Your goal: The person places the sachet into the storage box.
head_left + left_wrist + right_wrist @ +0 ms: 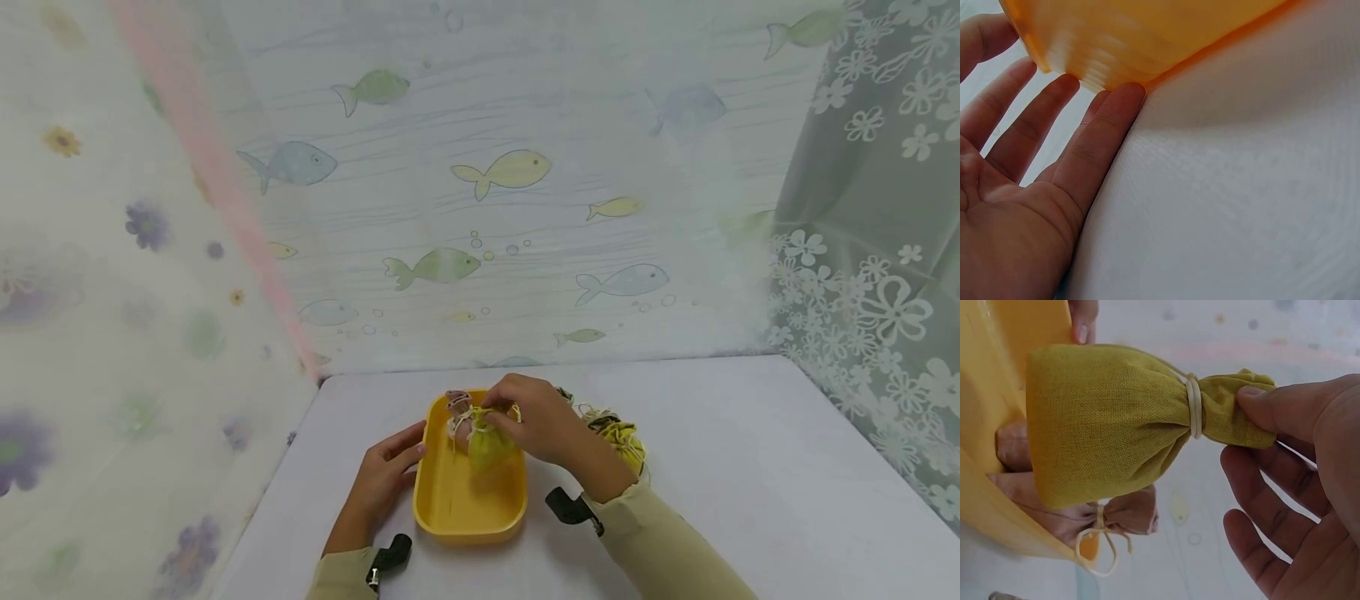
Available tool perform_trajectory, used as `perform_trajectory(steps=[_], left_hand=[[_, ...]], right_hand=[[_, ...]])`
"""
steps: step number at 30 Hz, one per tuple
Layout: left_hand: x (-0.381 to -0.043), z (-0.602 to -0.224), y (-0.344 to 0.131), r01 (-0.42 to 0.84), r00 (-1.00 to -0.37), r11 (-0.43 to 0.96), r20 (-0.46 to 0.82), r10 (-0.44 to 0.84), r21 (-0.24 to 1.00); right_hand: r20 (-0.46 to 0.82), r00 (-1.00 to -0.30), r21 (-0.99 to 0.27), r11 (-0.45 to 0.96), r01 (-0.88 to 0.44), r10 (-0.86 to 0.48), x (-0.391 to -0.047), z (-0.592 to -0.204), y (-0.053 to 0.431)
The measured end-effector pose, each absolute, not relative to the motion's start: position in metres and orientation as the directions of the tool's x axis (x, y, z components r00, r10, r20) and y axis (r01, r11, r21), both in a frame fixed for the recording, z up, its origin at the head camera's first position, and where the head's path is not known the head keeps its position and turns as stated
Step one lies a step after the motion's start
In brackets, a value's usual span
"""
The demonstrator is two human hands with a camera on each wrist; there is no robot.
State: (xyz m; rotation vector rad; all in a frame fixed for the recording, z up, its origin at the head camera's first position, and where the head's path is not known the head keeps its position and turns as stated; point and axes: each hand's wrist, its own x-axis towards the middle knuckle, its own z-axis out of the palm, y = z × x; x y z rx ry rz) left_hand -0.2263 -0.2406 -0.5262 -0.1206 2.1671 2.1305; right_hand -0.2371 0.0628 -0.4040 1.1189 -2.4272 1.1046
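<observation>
Between thumb and fingers my right hand (542,417) pinches the gathered top of a yellow-green drawstring pouch (1110,425). The pouch, tied with a pale cord, hangs over the far half of a yellow plastic tray (468,508). Inside the tray's far end are brownish-pink pouches (1129,512), one tied with a bow. My left hand (386,471) rests along the tray's left side, its fairly straight fingertips (1125,97) touching the outer wall in the left wrist view.
Right of the tray, partly behind my right forearm, lies a pile of yellow and dark pouches (626,442) with loose cords. A white cloth covers the table (720,467). Fish-patterned curtain (525,250) hangs at the back, with flowered sheets on both sides.
</observation>
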Motion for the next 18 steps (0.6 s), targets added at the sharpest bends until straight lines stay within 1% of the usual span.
perform_trajectory(steps=[8,13,18], left_hand=[[-0.226,-0.524,-0.239,-0.132,-0.991,0.039,-0.132,0.004,0.991],[-0.226,-0.525,-0.24,-0.135,-0.991,0.035,-0.135,0.004,0.99],[-0.227,-0.526,-0.241,-0.13,-0.991,0.028,-0.131,0.008,0.991]], right_hand=[[0.484,-0.67,-0.528,0.424,-0.736,-0.563,-0.24,-0.406,0.053],[0.458,-0.681,-0.566,0.403,-0.719,-0.572,-0.241,-0.406,0.047],[0.422,-0.699,-0.584,0.417,-0.697,-0.577,-0.242,-0.407,0.043]])
